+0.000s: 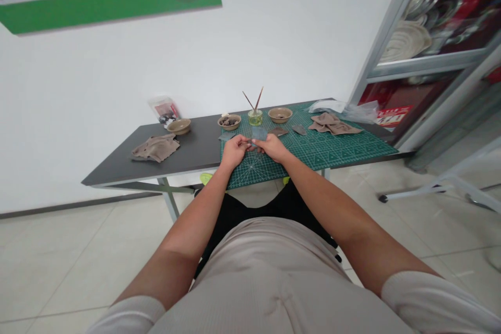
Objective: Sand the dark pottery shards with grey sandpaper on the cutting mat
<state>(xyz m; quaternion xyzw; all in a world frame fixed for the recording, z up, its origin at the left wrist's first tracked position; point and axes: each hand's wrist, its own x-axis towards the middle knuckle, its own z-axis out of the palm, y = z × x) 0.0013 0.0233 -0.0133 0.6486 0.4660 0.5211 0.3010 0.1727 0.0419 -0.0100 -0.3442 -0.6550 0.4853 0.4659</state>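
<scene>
Over the green cutting mat (324,152) my two hands meet, fingertips close together. My right hand (275,148) is closed on a thin blue-grey sheet (259,133) that looks like sandpaper and stands up past the fingers. My left hand (235,150) is pinched at a small brownish piece (249,141) between the hands; its kind is too small to tell. Just beyond lie another grey-blue sheet (227,136), a brown sheet (278,132) and a dark grey sheet (299,130) on the mat.
Behind the hands are a bowl of dark lumps (229,122), a glass jar (255,117) with two brushes and another bowl (280,114). Brown cloths (155,148) (332,123) lie left and right. A third bowl (179,126), plastic bags (344,109) and a glass cabinet (426,68) also show.
</scene>
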